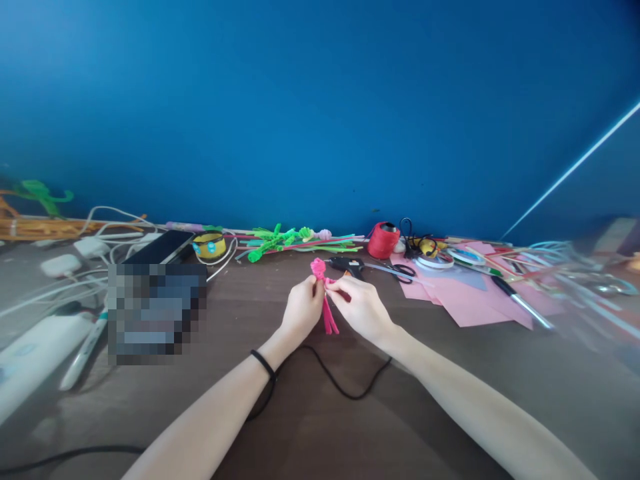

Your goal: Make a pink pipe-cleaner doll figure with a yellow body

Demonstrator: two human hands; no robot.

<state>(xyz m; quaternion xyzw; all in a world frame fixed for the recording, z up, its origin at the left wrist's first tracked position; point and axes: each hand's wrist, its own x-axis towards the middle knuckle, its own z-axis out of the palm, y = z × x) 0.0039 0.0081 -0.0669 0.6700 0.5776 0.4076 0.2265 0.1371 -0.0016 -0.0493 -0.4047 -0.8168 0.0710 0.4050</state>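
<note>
A pink pipe-cleaner figure (pixel 319 268) is held upright over the middle of the table, with a coiled, rounded top and several straight strands (pixel 328 320) hanging below. My left hand (pixel 304 303) is closed on its left side, thumb and fingers pinching just under the rounded top. From the right, my right hand (pixel 361 305) pinches a short pink piece at the same height. The fingers partly cover the figure's middle. Just behind the hands lies a black glue gun (pixel 350 267), and beside it are black-handled scissors (pixel 404 272).
Green pipe cleaners (pixel 280 240) lie along the blue wall. A red thread spool (pixel 383 241) stands right of them, near pink paper sheets (pixel 465 297) and a marker (pixel 523 303). Phones, white cables and a power strip (pixel 45 353) crowd the left. A black cord (pixel 345 393) curves below my hands.
</note>
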